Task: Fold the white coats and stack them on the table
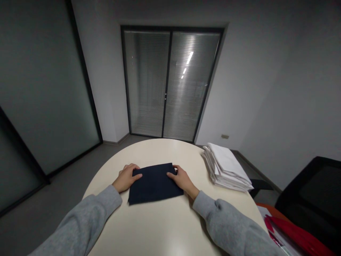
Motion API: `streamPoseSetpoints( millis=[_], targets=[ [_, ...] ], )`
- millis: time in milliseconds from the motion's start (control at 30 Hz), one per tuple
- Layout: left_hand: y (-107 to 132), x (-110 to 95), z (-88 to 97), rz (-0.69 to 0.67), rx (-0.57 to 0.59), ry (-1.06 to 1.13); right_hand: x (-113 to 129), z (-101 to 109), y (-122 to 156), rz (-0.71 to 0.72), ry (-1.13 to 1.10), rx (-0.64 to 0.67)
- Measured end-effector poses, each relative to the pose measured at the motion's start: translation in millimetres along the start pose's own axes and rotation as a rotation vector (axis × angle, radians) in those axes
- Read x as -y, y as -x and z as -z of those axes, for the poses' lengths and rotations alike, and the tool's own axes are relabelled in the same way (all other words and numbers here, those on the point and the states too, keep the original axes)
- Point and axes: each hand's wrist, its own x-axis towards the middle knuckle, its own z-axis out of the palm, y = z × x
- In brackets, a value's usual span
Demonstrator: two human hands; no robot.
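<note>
A dark navy folded cloth (157, 185) lies on the round cream table (160, 227), its long side running left to right. My left hand (127, 177) grips its far left corner, thumb on top and fingers curled under the edge. On the other side, my right hand (182, 178) holds the far right corner the same way, with the thumb resting on the fabric. The fingertips of both hands are partly hidden by the cloth.
A stack of folded white cloths (226, 167) sits at the table's right edge. Beyond it is a black mesh-backed chair (314, 192), with red fabric (301, 234) lying near its seat. Glass doors (170, 85) with blinds stand behind the table.
</note>
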Motion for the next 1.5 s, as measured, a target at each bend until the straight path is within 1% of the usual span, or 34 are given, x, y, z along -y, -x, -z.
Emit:
streamPoseSetpoints(
  millis=[100, 200, 267, 333, 400, 433, 467, 500, 533, 567, 600, 633, 667, 700, 733, 767, 800, 833, 900, 933, 1000, 1033, 1100, 1167, 1200, 1267, 1367, 1433, 1500],
  targets=[
    [-10, -13, -2.4, -0.014, -0.036, -0.025, 2, 0, -11, 0.014, -0.030, 0.010],
    [-33, -30, 2.0, -0.051, -0.083, -0.034, 12, 7, -26, 0.050, -0.056, -0.043],
    [-52, -45, 12.1, -0.077, -0.113, -0.015, 25, 20, -35, 0.088, -0.061, -0.113],
    [-65, -61, 28.0, -0.106, -0.138, 0.023, 40, 38, -38, 0.153, -0.063, -0.167],
    [-64, -78, 47.9, -0.150, -0.148, 0.069, 53, 59, -28, 0.238, -0.068, -0.165],
    [-57, -85, 58.3, -0.185, -0.135, 0.096, 57, 69, -18, 0.282, -0.065, -0.138],
    [-44, -92, 68.5, -0.225, -0.105, 0.122, 59, 79, -3, 0.324, -0.054, -0.096],
    [-28, -97, 77.8, -0.278, -0.035, 0.161, 58, 88, 14, 0.357, -0.032, -0.045],
    [-8, -101, 85.8, -0.320, 0.047, 0.192, 56, 95, 34, 0.396, 0.011, 0.034],
    [13, -103, 92.2, -0.341, 0.174, 0.217, 52, 101, 54, 0.425, 0.052, 0.122],
    [33, -105, 96.6, -0.342, 0.325, 0.232, 48, 106, 75, 0.433, 0.090, 0.244],
    [50, -105, 99.1, -0.336, 0.451, 0.232, 44, 110, 93, 0.427, 0.136, 0.366],
    [64, -106, 99.8, -0.328, 0.546, 0.220, 42, 113, 109, 0.432, 0.180, 0.472],
    [72, -106, 98.7, -0.321, 0.600, 0.207, 42, 116, 120, 0.443, 0.220, 0.559],
    [74, -106, 96.1, -0.319, 0.609, 0.197, 45, 119, 127, 0.450, 0.247, 0.616],
    [70, -105, 91.9, -0.320, 0.578, 0.190, 50, 121, 128, 0.452, 0.258, 0.643],
    [61, -104, 85.8, -0.322, 0.517, 0.187, 57, 121, 124, 0.447, 0.254, 0.638],
    [48, -103, 77.8, -0.323, 0.441, 0.182, 65, 119, 116, 0.438, 0.242, 0.601],
    [14, -98, 55.6, -0.309, 0.284, 0.136, 78, 107, 89, 0.436, 0.227, 0.467],
    [-3, -96, 41.8, -0.296, 0.224, 0.084, 81, 97, 73, 0.457, 0.248, 0.384],
    [-29, -89, 11.3, -0.239, 0.152, -0.013, 80, 69, 42, 0.497, 0.361, 0.239],
    [-38, -86, -3.8, -0.219, 0.136, -0.042, 75, 54, 29, 0.469, 0.441, 0.194],
    [-46, -79, -30.0, -0.189, 0.128, -0.088, 60, 24, 11, 0.404, 0.483, 0.153],
    [-46, -71, -47.6, -0.180, 0.137, -0.124, 42, 3, 3, 0.354, 0.500, 0.147],
    [-45, -68, -53.1, -0.181, 0.144, -0.137, 35, -4, 1, 0.341, 0.502, 0.149],
    [-43, -62, -58.7, -0.190, 0.155, -0.151, 23, -12, 0, 0.335, 0.501, 0.151],
    [-43, -57, -60.6, -0.186, 0.151, -0.157, 14, -13, 0, 0.334, 0.489, 0.141],
    [-45, -53, -60.3, -0.116, 0.066, -0.152, 11, -14, -1, 0.302, 0.484, 0.095],
    [-47, -48, -59.0, 0.008, -0.069, -0.139, 7, -14, -3, 0.225, 0.483, -0.002]
  ],
)
